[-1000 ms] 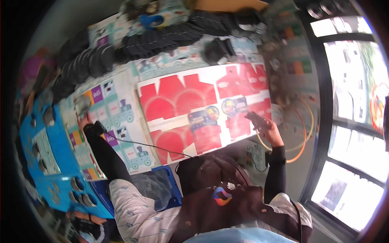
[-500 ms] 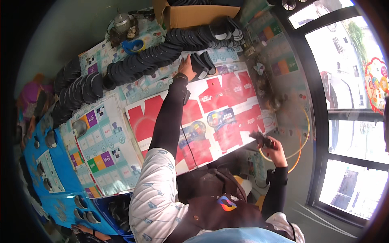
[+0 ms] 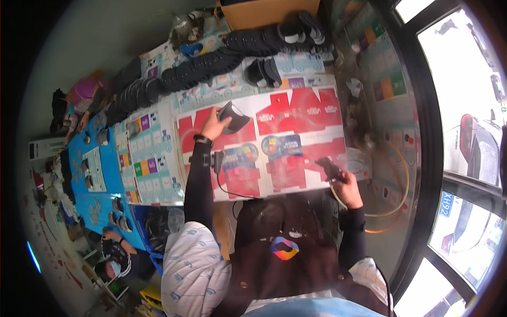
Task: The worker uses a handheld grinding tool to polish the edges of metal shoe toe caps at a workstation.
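My left hand (image 3: 212, 127) is closed on the edge of a black curved piece (image 3: 230, 115), shaped like a shallow shell with a pale band on its face. It holds the piece over a red and white printed cardboard sheet (image 3: 301, 108). My right hand (image 3: 349, 191) grips a dark air gun (image 3: 329, 168) above the sheet's near right corner, its nozzle toward the left; a yellowish hose (image 3: 406, 177) loops beside it. A small group of similar black pieces (image 3: 263, 73) stands just beyond the sheet.
A long row of nested black pieces (image 3: 198, 70) crosses the table's far side, with a cardboard box (image 3: 269, 16) behind. A blue tape dispenser (image 3: 193, 50) lies near it. Windows (image 3: 465, 105) are at right. Two other people sit at a blue-covered table (image 3: 108, 182) on the left.
My left hand has come back from the small group of black pieces, now with one piece held over the sheet. The right hand still grips the air gun. The view has shifted.
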`<action>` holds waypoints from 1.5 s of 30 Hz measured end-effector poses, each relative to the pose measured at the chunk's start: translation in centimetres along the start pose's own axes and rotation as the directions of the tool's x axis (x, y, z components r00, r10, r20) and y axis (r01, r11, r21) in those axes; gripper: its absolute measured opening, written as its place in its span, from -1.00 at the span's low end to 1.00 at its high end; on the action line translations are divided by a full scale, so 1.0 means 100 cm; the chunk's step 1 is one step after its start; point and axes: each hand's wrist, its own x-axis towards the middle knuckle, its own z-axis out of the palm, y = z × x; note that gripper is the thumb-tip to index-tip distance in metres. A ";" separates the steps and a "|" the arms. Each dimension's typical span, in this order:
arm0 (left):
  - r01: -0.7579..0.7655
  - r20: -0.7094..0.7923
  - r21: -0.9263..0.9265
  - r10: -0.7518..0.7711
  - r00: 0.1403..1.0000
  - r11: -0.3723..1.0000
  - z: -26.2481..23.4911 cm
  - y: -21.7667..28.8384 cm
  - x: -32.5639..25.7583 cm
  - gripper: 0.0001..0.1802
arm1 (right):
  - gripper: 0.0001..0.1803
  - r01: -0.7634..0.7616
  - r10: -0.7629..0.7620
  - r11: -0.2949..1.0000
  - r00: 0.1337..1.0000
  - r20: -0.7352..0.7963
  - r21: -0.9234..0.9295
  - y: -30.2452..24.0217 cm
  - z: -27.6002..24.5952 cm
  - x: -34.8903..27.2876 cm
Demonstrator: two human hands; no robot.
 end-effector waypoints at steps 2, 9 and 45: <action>-0.048 0.025 -0.302 0.058 0.998 0.952 0.043 -0.021 -0.075 -0.58 | -0.54 0.141 -0.163 0.972 0.981 0.107 0.187 0.005 -0.001 0.014; 0.080 -0.235 -0.207 -0.129 0.963 0.975 0.226 -0.051 -0.174 -0.56 | -0.62 0.044 -0.073 0.991 0.970 0.231 0.125 0.017 0.005 0.037; 0.122 -0.019 -0.032 -0.123 0.992 0.992 0.214 -0.069 -0.152 -0.63 | -0.71 0.269 -0.243 0.750 0.962 0.127 -0.603 -0.009 0.056 0.056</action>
